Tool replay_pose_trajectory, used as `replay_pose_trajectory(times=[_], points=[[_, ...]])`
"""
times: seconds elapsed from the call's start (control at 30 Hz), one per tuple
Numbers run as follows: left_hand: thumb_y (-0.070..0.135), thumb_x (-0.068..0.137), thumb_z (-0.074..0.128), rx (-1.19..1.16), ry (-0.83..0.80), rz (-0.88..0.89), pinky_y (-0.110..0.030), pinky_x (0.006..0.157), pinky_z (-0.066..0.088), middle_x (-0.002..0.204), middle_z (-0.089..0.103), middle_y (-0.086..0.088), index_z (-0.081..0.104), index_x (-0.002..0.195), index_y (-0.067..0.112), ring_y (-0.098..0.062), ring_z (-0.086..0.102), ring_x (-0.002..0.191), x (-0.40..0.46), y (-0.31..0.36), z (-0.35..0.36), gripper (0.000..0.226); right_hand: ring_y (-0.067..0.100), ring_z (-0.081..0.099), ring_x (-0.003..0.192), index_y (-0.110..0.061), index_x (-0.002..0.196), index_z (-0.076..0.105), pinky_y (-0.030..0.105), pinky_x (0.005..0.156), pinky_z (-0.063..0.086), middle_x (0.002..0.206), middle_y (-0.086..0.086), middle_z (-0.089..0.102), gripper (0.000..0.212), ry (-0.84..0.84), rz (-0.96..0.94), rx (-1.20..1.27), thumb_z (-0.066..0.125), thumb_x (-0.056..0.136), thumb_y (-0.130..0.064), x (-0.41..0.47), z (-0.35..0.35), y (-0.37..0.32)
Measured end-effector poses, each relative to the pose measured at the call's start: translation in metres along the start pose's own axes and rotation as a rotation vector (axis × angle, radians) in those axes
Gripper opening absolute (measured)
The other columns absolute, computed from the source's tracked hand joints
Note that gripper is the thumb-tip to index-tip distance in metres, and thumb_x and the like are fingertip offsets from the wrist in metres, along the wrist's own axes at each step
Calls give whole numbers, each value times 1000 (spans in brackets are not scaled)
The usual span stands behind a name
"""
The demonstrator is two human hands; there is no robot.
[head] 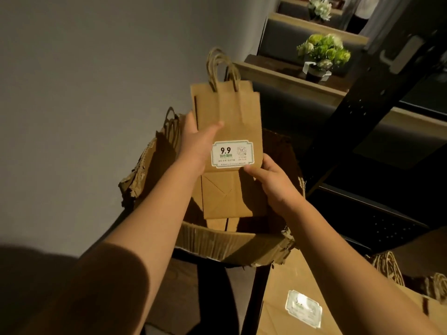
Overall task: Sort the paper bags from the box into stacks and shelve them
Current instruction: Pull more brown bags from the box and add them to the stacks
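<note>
At frame centre, a bundle of paper bags [227, 122] is gripped by the left hand [196, 143] and right hand [271, 180]. It is held above the torn box [217, 240]. More bags [302, 298] are seen at lower right.

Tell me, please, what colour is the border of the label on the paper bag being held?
Green, on a white label with black "9.9"; the head view shows it best.

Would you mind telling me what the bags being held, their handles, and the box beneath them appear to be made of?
Bags: matte brown kraft paper, creased, with a glossy-looking white label. Handles: apparently twisted paper cord, same brown. Box: corrugated cardboard, with ragged torn edges.
</note>
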State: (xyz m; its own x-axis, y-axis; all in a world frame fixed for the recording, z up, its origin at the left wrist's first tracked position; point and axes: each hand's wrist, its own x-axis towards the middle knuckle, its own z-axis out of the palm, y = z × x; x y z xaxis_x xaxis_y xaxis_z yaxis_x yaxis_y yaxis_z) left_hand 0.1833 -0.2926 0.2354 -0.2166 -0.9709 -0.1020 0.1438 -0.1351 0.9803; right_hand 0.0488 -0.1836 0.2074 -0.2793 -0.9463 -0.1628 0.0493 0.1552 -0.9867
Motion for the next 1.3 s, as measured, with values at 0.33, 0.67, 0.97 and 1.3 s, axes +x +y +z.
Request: replay_pose_trajectory(times=[0.33, 0.67, 0.97, 1.3], points=[[61, 64, 75, 154, -152, 202, -52, 108, 41, 153, 39, -1, 31, 148, 32, -21, 39, 139, -80, -2, -34, 99, 17, 67, 105, -23, 113, 58, 31, 87, 56, 114, 1, 69, 24, 110, -311, 73, 63, 90, -15, -75, 32, -13], [-5, 83, 68, 100, -183, 72, -17, 74, 54, 95, 73, 8, 55, 103, 21, -3, 69, 93, -170, -58, -77, 36, 15, 68, 103, -16, 111, 64, 36, 87, 56, 109, -1, 72, 24, -50, -189, -92, 65, 88, -12, -131, 27, 59], [9, 84, 73, 235, -113, -133, -46, 99, 50, 106, 70, -2, 58, 100, 22, -18, 65, 106, -186, -128, -85, 26, 14, 67, 101, -24, 103, 68, 49, 94, 52, 104, -3, 73, 23, 15, -42, -177, 68, 87, -7, -141, 27, 119], [22, 79, 75, 452, -161, -122, -46, 102, 47, 116, 63, -2, 45, 101, 61, -19, 61, 111, -189, -155, -85, 55, 12, 66, 96, -23, 102, 62, 36, 89, 54, 100, -4, 70, 21, 11, 48, -216, 67, 87, -9, -144, 23, 141]])
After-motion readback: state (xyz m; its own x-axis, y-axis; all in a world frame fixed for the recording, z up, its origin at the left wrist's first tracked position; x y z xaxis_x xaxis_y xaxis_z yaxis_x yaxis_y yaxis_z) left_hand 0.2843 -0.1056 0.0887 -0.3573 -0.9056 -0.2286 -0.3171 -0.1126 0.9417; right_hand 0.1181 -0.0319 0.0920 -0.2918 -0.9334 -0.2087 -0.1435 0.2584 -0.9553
